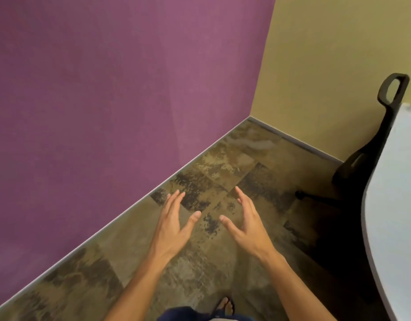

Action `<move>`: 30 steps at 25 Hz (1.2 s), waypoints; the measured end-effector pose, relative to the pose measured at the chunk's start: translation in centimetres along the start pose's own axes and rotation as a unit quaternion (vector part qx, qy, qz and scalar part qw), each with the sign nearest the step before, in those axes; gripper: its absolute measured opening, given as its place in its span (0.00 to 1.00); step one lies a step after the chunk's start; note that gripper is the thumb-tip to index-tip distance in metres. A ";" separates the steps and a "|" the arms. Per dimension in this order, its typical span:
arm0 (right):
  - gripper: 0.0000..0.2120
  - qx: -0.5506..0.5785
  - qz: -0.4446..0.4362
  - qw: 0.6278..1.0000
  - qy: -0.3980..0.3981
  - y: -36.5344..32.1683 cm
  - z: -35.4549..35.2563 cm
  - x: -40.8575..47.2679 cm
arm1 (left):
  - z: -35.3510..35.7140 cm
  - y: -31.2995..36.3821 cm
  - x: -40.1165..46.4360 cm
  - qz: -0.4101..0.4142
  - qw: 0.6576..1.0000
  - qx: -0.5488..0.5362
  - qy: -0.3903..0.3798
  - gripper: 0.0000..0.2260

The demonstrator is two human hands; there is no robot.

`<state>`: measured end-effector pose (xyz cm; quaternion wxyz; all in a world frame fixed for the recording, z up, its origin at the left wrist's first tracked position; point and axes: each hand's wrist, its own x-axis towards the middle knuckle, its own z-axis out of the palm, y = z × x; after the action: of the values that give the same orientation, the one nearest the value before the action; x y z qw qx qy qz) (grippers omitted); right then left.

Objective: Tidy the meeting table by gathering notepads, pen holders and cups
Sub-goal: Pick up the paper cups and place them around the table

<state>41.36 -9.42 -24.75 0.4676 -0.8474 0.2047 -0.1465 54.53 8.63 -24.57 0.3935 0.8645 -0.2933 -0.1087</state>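
— Hands first: where do yours sit?

— Both are held out in front of you over the floor (181, 269), palms turned toward each other, a gap between them. Your left hand (174, 225) has its fingers (174, 200) straight and released, thumb spread, grasping nothing. Your right hand (246, 228) matches it — fingers extended and relaxed, thumb out, nothing in it.

— And the notepads, pen holders, cups?

— You cannot see any of them from this angle. Only a slice of the pale surface (398, 205) shows at the right edge, with its dark rounded rim, and the part in view carries nothing you can make out.

— What else is around you?

— A black chair (373, 144) stands just beside that surface, its back loop rising against the yellow wall (327, 66), one castor resting on the floor. A purple wall (95, 89) fills the left side and meets the yellow one in a corner ahead of you. The floor is mottled brown tile. At the bottom edge your foot (226, 305) shows in a sandal — next to dark trouser fabric.
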 end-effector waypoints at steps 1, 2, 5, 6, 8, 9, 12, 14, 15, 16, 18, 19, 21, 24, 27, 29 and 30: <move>0.39 -0.007 0.004 1.000 0.007 0.5 -1.3 2.1 | 0.5 0.8 2.5 0.004 1.000 0.001 -0.004 0.33; 0.39 -0.013 0.009 1.000 0.015 1.1 -2.5 3.9 | 1.0 1.4 4.7 0.007 1.000 -0.004 -0.008 0.34; 0.39 -0.013 0.042 0.998 0.053 3.7 -5.5 10.3 | 3.4 2.5 12.9 0.009 0.999 -0.023 -0.031 0.34; 0.39 -0.010 0.055 0.996 0.067 4.7 -6.1 12.4 | 4.4 3.0 15.8 0.010 0.999 -0.025 -0.041 0.34; 0.39 -0.006 0.079 0.993 0.090 6.8 -7.0 17.0 | 6.5 3.7 22.2 0.033 0.997 -0.030 -0.068 0.34; 0.39 0.000 0.090 0.991 0.102 7.7 -7.3 19.1 | 7.4 4.0 25.2 0.054 0.995 -0.030 -0.078 0.34; 0.39 0.029 0.119 0.982 0.144 9.6 -8.7 26.4 | 9.4 4.6 34.6 0.096 0.989 -0.043 -0.103 0.33; 0.38 0.038 0.136 0.974 0.176 10.0 -10.4 31.8 | 10.2 5.4 41.1 0.111 0.985 -0.050 -0.118 0.33; 0.38 0.040 0.142 0.971 0.189 10.0 -11.2 34.3 | 10.6 6.0 44.0 0.121 0.983 -0.058 -0.126 0.34; 0.38 0.039 0.144 0.968 0.200 10.0 -12.1 36.6 | 11.0 6.8 46.8 0.135 0.980 -0.062 -0.135 0.35; 0.38 0.040 0.154 0.964 0.213 10.7 -14.0 40.6 | 12.3 8.7 52.0 0.159 0.975 -0.055 -0.148 0.35; 0.38 0.039 0.156 0.963 0.217 11.1 -14.9 42.3 | 13.0 9.6 54.2 0.168 0.973 -0.051 -0.153 0.36; 0.37 0.030 0.158 0.962 0.222 12.7 -17.1 45.9 | 15.2 11.6 58.8 0.184 0.966 -0.050 -0.174 0.36; 0.37 0.018 0.167 0.955 0.244 16.4 -21.2 51.3 | 19.7 14.7 65.3 0.196 0.960 -0.049 -0.193 0.36; 0.37 0.014 0.171 0.949 0.264 20.7 -26.2 55.9 | 24.6 17.8 71.1 0.206 0.958 -0.038 -0.196 0.37; 0.37 0.015 0.175 0.948 0.267 23.5 -30.3 58.7 | 28.1 20.6 74.7 0.201 0.957 -0.032 -0.207 0.37; 0.37 0.012 0.175 0.947 0.268 24.8 -32.5 60.1 | 29.8 22.1 76.4 0.198 0.956 -0.032 -0.213 0.37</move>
<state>74.37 -74.16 -25.57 0.4239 -0.7221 0.4655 -0.2866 94.23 -66.47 -24.69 0.3627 0.7329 -0.5323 -0.2193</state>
